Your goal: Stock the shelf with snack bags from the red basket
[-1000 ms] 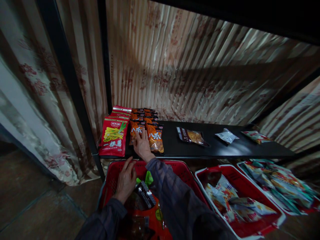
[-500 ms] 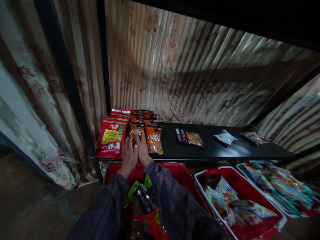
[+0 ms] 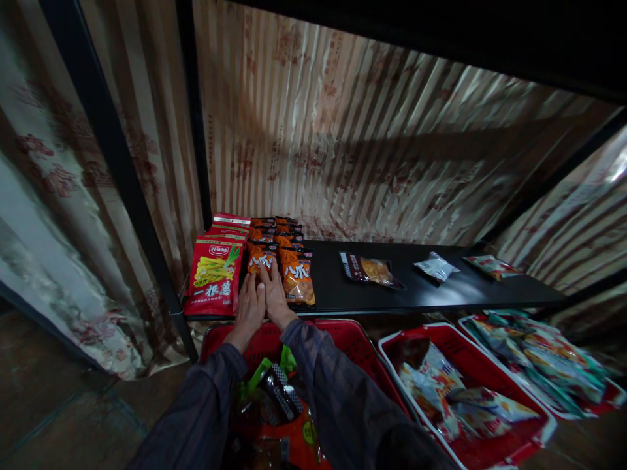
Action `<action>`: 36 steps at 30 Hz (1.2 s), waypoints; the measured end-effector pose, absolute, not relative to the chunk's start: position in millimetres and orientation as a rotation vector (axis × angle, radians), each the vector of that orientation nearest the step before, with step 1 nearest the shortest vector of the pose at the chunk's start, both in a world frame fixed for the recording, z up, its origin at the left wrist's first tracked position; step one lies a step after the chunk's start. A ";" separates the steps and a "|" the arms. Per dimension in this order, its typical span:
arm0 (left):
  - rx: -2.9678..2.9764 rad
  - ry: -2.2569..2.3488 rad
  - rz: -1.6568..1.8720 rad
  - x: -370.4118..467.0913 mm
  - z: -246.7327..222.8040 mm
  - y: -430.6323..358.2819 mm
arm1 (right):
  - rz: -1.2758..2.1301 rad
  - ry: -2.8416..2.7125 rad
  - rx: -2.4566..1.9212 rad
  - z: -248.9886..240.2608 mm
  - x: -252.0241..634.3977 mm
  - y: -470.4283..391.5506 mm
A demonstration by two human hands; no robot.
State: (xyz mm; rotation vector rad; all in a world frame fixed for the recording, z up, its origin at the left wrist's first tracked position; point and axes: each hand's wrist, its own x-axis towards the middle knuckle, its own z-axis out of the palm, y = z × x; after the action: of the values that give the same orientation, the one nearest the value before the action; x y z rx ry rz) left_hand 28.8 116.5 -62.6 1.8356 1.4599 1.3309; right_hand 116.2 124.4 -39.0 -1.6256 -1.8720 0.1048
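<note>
My left hand (image 3: 250, 307) and my right hand (image 3: 273, 293) lie flat side by side on the front of the black shelf (image 3: 421, 294), fingertips touching the front orange snack packet (image 3: 260, 260) of a row. A second row of orange packets (image 3: 296, 279) lies just right of my right hand. Red packets with a yellow picture (image 3: 213, 277) are stacked to the left of my left hand. Neither hand grips anything; the fingers are straight and close together.
Further right on the shelf lie a dark-and-orange packet (image 3: 369, 269), a small white packet (image 3: 435, 266) and a pale packet (image 3: 492, 266). Below stand red baskets: one under my arms (image 3: 343, 336), one with pale packets (image 3: 490, 450), another far right (image 3: 607, 395). Striped curtain behind.
My left hand has come up from the basket rim onto the shelf and now lies beside my right hand at the orange packets. The view has drifted slightly.
</note>
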 end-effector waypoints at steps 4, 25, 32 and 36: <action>1.833 1.476 1.305 28.4 -63.5 117.0 | 0.134 -1.880 -1.632 -39.7 116.3 125.2; 1.826 1.302 1.164 25.5 -64.3 2.2 | 0.174 -2.074 -1.258 -40.4 144.0 10.5; 1.910 1.308 0.342 39.1 -106.3 -68.5 | 0.686 -2.133 -1.740 -128.3 192.2 -95.6; 1.956 1.319 0.072 44.6 -129.9 -76.6 | 0.840 -2.188 -1.974 -156.5 216.7 -110.9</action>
State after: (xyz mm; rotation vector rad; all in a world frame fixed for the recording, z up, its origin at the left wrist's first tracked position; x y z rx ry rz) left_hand 44.6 -76.6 -129.9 1.9562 1.3193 0.0724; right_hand 216.7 -110.9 -156.5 -1.9745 -2.1881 0.8395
